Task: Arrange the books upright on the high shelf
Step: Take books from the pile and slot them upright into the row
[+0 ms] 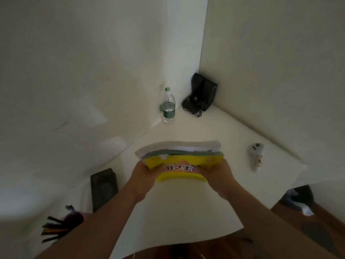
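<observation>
Yellow-covered stack of books (pixel 177 161) lies flat, long side across, pinched between left hand (pixel 144 171) and right hand (pixel 217 171).

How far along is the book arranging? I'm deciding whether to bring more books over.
Nothing looks done: no book stands upright on the white shelf. In hand: the left hand and right hand grip a stack of books, yellow cover on top, held roughly flat over the shelf. Left: stand them upright, perhaps near the water bottle.
</observation>
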Available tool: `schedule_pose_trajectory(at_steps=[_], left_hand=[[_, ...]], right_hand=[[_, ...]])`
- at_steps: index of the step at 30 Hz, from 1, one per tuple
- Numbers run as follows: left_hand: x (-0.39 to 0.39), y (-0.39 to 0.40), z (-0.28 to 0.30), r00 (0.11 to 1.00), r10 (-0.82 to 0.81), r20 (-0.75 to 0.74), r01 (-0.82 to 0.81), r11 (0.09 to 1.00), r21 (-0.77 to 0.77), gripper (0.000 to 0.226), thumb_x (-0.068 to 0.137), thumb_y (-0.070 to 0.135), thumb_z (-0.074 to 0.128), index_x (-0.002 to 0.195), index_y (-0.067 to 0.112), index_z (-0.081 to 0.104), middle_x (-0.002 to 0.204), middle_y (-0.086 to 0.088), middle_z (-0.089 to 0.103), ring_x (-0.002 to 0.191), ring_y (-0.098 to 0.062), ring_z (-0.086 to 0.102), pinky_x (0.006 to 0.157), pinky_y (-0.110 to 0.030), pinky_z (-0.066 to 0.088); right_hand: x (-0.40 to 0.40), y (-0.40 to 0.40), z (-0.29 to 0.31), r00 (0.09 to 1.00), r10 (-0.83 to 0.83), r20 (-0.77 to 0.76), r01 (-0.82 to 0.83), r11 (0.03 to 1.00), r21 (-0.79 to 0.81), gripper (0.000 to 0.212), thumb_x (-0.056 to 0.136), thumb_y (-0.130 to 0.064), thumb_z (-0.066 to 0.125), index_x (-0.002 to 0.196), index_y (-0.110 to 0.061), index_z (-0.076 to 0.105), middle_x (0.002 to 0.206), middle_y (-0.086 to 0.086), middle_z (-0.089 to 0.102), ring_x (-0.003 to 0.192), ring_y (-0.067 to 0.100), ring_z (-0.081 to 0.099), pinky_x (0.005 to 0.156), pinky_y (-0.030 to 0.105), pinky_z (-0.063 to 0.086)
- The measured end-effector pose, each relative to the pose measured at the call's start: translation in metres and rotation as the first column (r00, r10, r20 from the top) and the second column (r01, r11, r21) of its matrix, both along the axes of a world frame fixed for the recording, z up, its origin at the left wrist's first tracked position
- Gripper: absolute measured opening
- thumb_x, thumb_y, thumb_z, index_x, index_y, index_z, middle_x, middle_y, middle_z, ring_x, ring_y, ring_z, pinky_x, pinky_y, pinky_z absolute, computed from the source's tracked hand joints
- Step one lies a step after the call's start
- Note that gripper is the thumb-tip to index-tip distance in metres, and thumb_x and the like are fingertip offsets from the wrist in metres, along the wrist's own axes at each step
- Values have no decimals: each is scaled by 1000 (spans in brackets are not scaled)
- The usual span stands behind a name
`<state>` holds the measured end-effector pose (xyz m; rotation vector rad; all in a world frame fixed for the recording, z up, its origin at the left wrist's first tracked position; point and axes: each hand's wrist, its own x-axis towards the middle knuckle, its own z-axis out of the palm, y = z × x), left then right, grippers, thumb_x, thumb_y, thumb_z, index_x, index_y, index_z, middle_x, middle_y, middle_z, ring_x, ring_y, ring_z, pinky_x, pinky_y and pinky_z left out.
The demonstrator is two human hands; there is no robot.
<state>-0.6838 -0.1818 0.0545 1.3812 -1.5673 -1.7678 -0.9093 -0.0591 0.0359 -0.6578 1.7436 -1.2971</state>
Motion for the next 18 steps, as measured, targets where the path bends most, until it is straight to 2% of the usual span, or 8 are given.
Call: schedule_pose_trajectory(at_steps=[3, 6, 9, 10, 12, 14, 16, 18], left_hand=[[7, 8, -12, 999, -8, 51, 10, 1000, -26, 18, 97, 14, 73, 113, 23, 72, 104, 0, 77, 100, -14, 72, 92, -39, 55], [2, 10, -18, 999, -30, 41, 30, 1000, -1, 22, 95, 16, 76, 113, 27, 71, 102, 12, 78, 95, -2, 71, 82, -24, 55], [-8, 9, -28, 999, 13, 37, -14, 1000, 25, 28, 89, 14, 82, 111, 28, 73, 98, 18, 78, 93, 2, 71, 72, -13, 54], [-11, 7, -31, 999, 33, 40, -34, 999, 22, 29, 87, 12, 83, 109, 28, 74, 97, 17, 78, 92, 1, 72, 71, -13, 55], [-16, 2, -36, 995, 77, 61, -79, 997, 28, 26, 84, 14, 87, 103, 30, 78, 97, 12, 79, 97, -9, 74, 77, -25, 59], [-17, -3, -36, 993, 51, 105, -53, 999, 11, 23, 80, 29, 90, 99, 39, 80, 99, 9, 80, 100, -15, 75, 88, -41, 60], [-12, -6, -37, 987, 2, 160, -3, 1000, 7, 31, 69, 52, 87, 99, 49, 79, 101, 11, 80, 98, -11, 75, 93, -45, 60], [-2, -2, -34, 967, -78, 242, 78, 997, 9, 36, 71, 56, 83, 106, 47, 78, 104, 16, 79, 98, -5, 74, 96, -44, 59]], right_hand=[[7, 7, -13, 989, -2, -145, 6, 1000, 28, 41, 74, -13, 96, 105, -31, 77, 99, -19, 80, 93, -2, 74, 79, 19, 59], [9, 11, -24, 997, -36, -76, 39, 998, 46, 39, 77, -3, 92, 99, -30, 75, 93, -19, 80, 87, -2, 74, 73, 17, 57], [19, 13, -38, 997, -66, -34, 69, 992, 110, 37, 80, -2, 90, 100, -30, 76, 96, -12, 81, 93, 7, 75, 79, 29, 57], [21, 13, -44, 996, -82, -26, 84, 989, 120, 36, 80, -5, 90, 101, -31, 75, 97, -10, 80, 96, 11, 75, 80, 33, 57], [23, 9, -50, 992, -125, -4, 124, 983, 137, 34, 82, -9, 90, 100, -33, 75, 97, -11, 80, 97, 16, 74, 81, 37, 57], [25, 4, -54, 987, -157, 34, 152, 979, 133, 30, 82, -9, 89, 93, -34, 77, 89, -14, 80, 94, 16, 75, 78, 34, 55], [22, -2, -50, 981, -162, 104, 148, 981, 129, 24, 80, -13, 92, 95, -29, 83, 90, -11, 82, 90, 19, 78, 77, 38, 60], [18, -1, -48, 987, -97, 127, 79, 987, 141, 29, 78, -14, 94, 103, -25, 84, 96, -4, 83, 91, 19, 80, 83, 48, 64]])
